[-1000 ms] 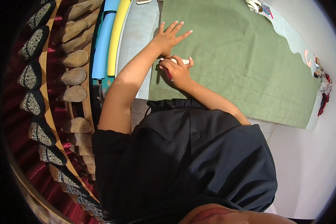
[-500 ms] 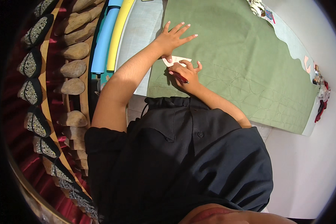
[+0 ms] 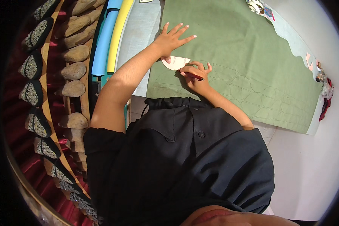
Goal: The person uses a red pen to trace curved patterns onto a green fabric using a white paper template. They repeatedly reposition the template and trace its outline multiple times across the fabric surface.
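Observation:
A large piece of green fabric (image 3: 229, 34) is spread over the work table. On its near left part lies a small, pale, half-round pattern piece (image 3: 175, 63). My left hand (image 3: 172, 40) is spread flat, its thumb resting on the upper left of the pattern piece and its fingers apart on the fabric. Just beside the curved edge, my right hand (image 3: 198, 78) grips a dark red pen (image 3: 194, 76), its tip at the lower right of the piece. Thin drawn outlines of curved shapes cover the fabric to the right of that hand.
Blue (image 3: 103, 45) and yellow (image 3: 118, 34) rolls lie left of the fabric. Further left, racks hold wooden shoe lasts (image 3: 73, 71) and black embroidered shoe uppers (image 3: 31, 66). A roll of tape (image 3: 255, 6) stands at the far edge; small items (image 3: 324, 83) sit at the right end.
My right hand and the pen have shifted right along the pattern piece's curved edge, uncovering more of it. The left hand keeps the piece pinned by the thumb.

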The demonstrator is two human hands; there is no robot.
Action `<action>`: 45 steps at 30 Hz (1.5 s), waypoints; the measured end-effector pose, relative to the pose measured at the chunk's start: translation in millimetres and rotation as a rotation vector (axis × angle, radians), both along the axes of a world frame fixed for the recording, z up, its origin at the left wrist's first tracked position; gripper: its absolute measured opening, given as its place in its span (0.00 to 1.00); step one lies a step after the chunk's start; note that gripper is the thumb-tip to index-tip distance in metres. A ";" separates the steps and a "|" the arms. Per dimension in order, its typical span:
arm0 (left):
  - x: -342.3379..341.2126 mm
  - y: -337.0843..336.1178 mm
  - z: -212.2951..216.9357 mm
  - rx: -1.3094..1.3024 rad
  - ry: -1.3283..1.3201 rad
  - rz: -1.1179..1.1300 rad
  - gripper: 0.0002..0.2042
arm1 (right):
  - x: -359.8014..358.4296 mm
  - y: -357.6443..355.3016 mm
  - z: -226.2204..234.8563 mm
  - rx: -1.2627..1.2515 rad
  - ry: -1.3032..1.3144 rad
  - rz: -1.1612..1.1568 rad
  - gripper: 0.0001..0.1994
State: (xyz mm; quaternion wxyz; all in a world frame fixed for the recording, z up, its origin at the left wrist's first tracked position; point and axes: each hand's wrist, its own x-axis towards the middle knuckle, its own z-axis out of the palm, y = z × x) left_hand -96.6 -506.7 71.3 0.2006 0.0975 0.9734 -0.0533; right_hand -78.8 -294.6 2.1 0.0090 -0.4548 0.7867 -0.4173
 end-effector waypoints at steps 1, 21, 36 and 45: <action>0.1 0.0 -0.2 0.004 0.007 0.001 0.71 | -1.1 1.0 -1.7 -0.002 -0.015 -0.017 0.05; -0.3 1.4 -2.8 0.002 0.029 0.018 0.72 | -32.3 11.6 -16.4 0.004 -0.098 -0.220 0.03; 22.1 -4.7 -9.1 0.188 0.215 0.032 0.51 | -32.9 10.4 -22.9 0.003 -0.086 -0.279 0.05; 84.0 0.5 -32.7 0.365 0.489 0.469 0.12 | -31.5 9.6 -24.0 -0.006 -0.073 -0.293 0.04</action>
